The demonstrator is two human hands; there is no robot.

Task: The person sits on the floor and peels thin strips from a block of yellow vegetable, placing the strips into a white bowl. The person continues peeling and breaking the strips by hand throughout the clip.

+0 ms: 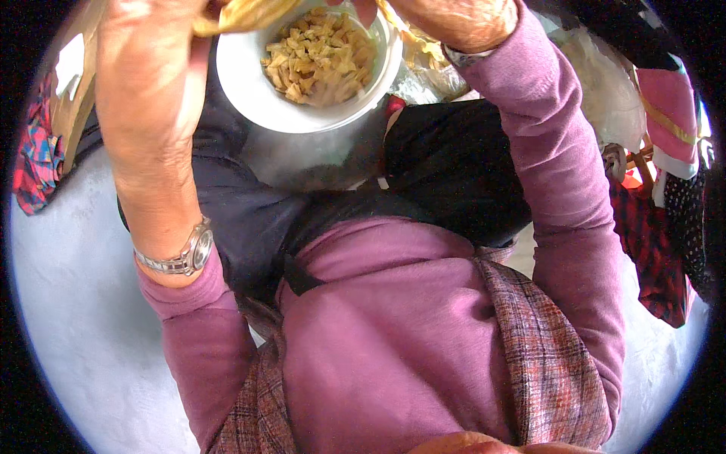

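A white plastic bowl [244,85] holding many small, pale yellow-brown dried pieces [317,62] is before me, above my lap. My left hand [150,62] is raised at the bowl's left; its fingers run past the top edge of the picture. Beside it, a long yellowish dried strip [255,14] stretches over the bowl's upper rim; which hand grips it is hard to tell. My right hand [459,20] reaches in from the upper right, with a fingertip over the bowl and most fingers cut off by the picture's edge.
Clear plastic wrapping [428,82] with yellowish dried matter lies right of the bowl. Farther right are a pale plastic bag [607,85] and hanging clothes [666,119]. At the far left, checked red-blue cloth [37,164] is beside a wooden edge [85,96]. My dark-trousered legs flank the bowl.
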